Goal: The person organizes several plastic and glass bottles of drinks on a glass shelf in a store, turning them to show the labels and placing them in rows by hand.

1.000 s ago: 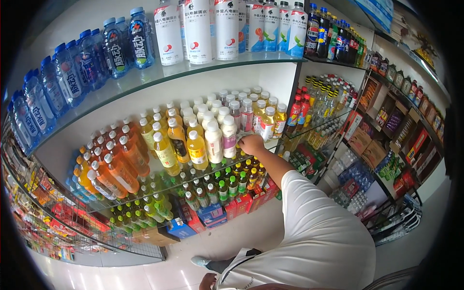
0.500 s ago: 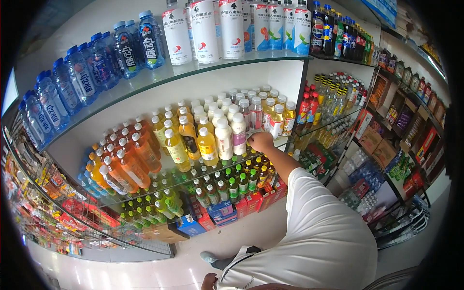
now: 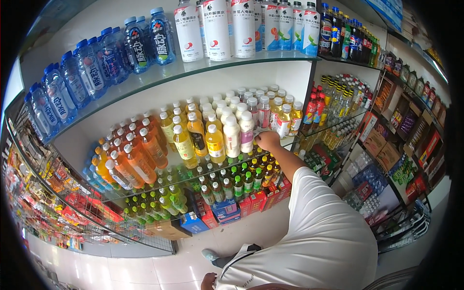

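Note:
My right hand (image 3: 268, 141) reaches to the front of the middle glass shelf (image 3: 289, 142), its fingers curled and closed. What the fingers hold, if anything, is hidden. Just left of it stands a white bottle with a purple label (image 3: 246, 132), beside another white milky bottle (image 3: 232, 137). Behind the hand are clear bottles with pink labels (image 3: 263, 112) and pale-capped yellow drink bottles (image 3: 283, 121). My left hand (image 3: 208, 281) hangs low at the lower edge, away from the shelves; its fingers are mostly hidden.
Blue bottles (image 3: 92, 72) and tall white bottles (image 3: 216, 31) line the upper shelf. Orange drink bottles (image 3: 138, 161) fill the middle shelf's left. Green-capped bottles (image 3: 238, 185) and cartons (image 3: 225, 209) sit below. A wire rack (image 3: 96, 222) stands left; snack shelves (image 3: 411, 116) stand right.
The view has turned a little, so the shelves appear farther right. My right hand stays at about the same place beside the purple-labelled bottle. My left hand still hangs low.

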### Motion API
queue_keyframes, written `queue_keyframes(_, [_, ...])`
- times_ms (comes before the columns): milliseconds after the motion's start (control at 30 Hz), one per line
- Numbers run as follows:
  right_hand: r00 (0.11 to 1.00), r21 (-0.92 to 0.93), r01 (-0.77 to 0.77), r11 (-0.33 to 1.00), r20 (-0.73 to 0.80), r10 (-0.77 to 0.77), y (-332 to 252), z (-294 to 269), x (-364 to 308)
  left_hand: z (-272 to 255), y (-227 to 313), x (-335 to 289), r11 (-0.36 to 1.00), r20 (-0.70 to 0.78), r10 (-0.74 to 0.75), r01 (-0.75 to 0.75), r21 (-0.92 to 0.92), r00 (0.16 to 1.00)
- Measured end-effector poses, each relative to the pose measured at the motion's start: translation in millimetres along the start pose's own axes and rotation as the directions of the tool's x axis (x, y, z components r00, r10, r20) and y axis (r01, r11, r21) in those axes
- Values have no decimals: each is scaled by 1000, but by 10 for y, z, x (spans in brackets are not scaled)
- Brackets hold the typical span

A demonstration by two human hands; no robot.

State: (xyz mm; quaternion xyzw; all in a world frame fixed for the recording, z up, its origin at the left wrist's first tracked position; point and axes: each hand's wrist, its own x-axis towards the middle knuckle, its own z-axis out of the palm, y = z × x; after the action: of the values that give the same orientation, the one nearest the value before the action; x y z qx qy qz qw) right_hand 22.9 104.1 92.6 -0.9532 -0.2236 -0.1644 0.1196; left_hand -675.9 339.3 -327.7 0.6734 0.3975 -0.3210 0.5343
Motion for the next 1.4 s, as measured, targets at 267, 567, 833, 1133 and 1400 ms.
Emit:
queue_keyframes(267, [1000,-7,-8,1000,4,8,44,42,-1,-27,5,37,1000,5,3,-3,9,1000])
queue_keyframes(567, [1000,-39,-7,999,5,8,12,36,0,-44,-11,60,1000,10,10,-11,18,1000])
queue_keyframes(833, [1000,-13,-19,1000,14,19,-31,-26,-35,-77,-21,69,1000,7,18,-18,21,1000])
queue_keyframes(1133, [1000,-36,-15,999,14,16,-20,-19,-30,-75,-74,61,999,11,23,-24,30,1000])
queue_keyframes(1400, [999,-24,-42,999,22,42,-58,-30,-41,-72,-131,72,998,16,44,-44,50,999])
